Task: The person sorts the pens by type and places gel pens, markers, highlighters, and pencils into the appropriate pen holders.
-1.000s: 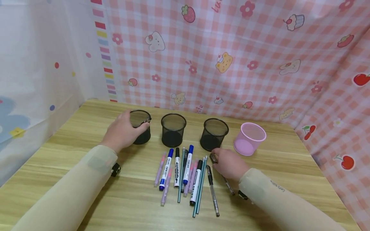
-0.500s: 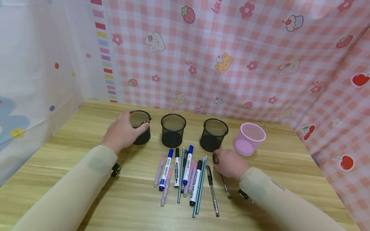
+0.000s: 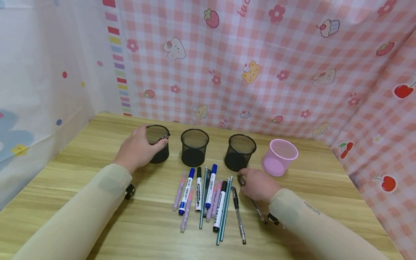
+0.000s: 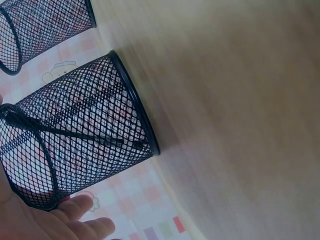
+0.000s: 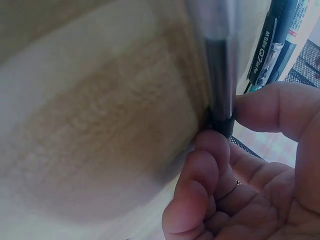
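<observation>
One slim black-and-clear pen is slanting from the right hand, whose thumb and fingers are pinching it near one end. The left hand is clamping thumb and fingers on a round black wire-mesh cup. White markers with blue or black caps are lying left of the pinching fingers.

Gap between left sleeve and pens
</observation>
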A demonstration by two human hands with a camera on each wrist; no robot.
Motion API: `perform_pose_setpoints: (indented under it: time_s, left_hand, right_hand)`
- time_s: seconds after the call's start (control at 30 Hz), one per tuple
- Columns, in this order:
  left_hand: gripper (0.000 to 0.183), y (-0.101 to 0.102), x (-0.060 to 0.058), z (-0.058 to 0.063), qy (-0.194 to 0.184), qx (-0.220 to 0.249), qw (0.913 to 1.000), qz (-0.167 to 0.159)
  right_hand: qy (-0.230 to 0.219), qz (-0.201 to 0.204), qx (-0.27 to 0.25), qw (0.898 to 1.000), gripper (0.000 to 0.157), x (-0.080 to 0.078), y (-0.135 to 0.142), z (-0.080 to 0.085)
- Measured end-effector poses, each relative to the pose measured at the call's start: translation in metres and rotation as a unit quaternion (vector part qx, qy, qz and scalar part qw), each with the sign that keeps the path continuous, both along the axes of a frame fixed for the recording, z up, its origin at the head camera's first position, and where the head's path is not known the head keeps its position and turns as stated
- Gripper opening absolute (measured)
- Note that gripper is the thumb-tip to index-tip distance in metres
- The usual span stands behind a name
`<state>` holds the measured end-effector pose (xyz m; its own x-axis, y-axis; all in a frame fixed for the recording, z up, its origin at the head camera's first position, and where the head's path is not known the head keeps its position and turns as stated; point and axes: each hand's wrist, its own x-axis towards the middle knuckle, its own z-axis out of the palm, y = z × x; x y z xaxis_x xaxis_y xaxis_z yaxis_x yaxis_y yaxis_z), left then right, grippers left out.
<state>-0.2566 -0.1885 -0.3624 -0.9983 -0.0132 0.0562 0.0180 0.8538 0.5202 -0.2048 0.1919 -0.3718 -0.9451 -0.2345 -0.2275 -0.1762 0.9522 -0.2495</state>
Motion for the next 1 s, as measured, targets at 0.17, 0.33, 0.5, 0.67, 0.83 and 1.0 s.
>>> perform_pose_setpoints:
  time_s: [0.17, 0.33, 0.5, 0.67, 0.83, 1.0]
  left_hand:
    - [0.117, 0.000, 0.001, 0.000, -0.001, 0.004, 1.0000, 0.000]
    - [0.118, 0.000, 0.001, 0.000, -0.001, 0.003, 1.0000, -0.002]
    - [0.119, 0.000, 0.000, 0.000, -0.001, 0.001, 1.0000, -0.003]
    - [0.116, 0.000, 0.000, 0.001, -0.002, 0.003, 1.0000, -0.002]
    - [0.117, 0.001, 0.002, 0.001, -0.005, 0.003, 1.0000, -0.001]
    - [0.115, 0.001, 0.002, 0.001, -0.002, 0.004, 1.0000, -0.001]
  right_hand:
    - [-0.003, -0.003, -0.009, 1.000, 0.052, 0.001, 0.001, 0.000]
    - [-0.008, -0.019, -0.030, 0.999, 0.053, 0.001, 0.001, 0.002]
    - [-0.012, -0.033, -0.067, 0.997, 0.055, 0.001, 0.001, 0.009]
    - [0.004, -0.026, -0.100, 0.995, 0.055, 0.002, 0.002, 0.015]
    - [0.021, -0.026, -0.140, 0.990, 0.056, 0.003, 0.003, 0.021]
    - [0.059, -0.019, -0.182, 0.981, 0.055, 0.004, 0.002, 0.026]
